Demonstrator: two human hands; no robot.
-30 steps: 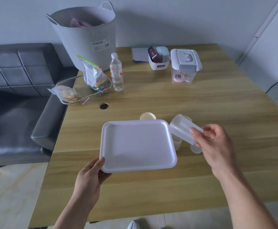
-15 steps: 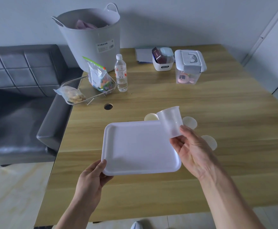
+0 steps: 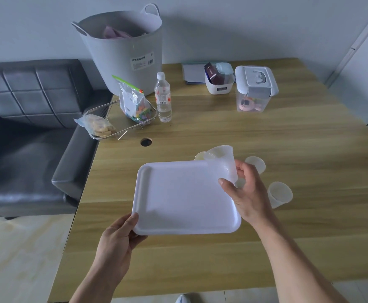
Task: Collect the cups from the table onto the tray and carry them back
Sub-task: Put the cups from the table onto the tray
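Note:
A white rectangular tray (image 3: pixel 178 193) hovers over the wooden table (image 3: pixel 288 136), held at its near-left corner by my left hand (image 3: pixel 117 237). My right hand (image 3: pixel 248 193) grips a clear plastic cup (image 3: pixel 224 165) upright over the tray's far-right corner. Three more cups stand on the table: one (image 3: pixel 200 156) behind the tray's far edge, one (image 3: pixel 256 164) just right of my fingers, and one (image 3: pixel 279 194) further right and nearer. The tray's surface is bare.
At the back stand a grey tub (image 3: pixel 124 51), a water bottle (image 3: pixel 163 99), a wire basket (image 3: pixel 117 121) with snack bags, a small white bin (image 3: pixel 219 80) and a lidded clear box (image 3: pixel 255 88). A cable hole (image 3: pixel 145 142) lies near the basket. A grey sofa (image 3: pixel 25 127) borders the left.
My right hand has carried the cup from beside the tray's right edge leftward, turning it upright over the tray's far-right corner. The tray has stayed in my left hand.

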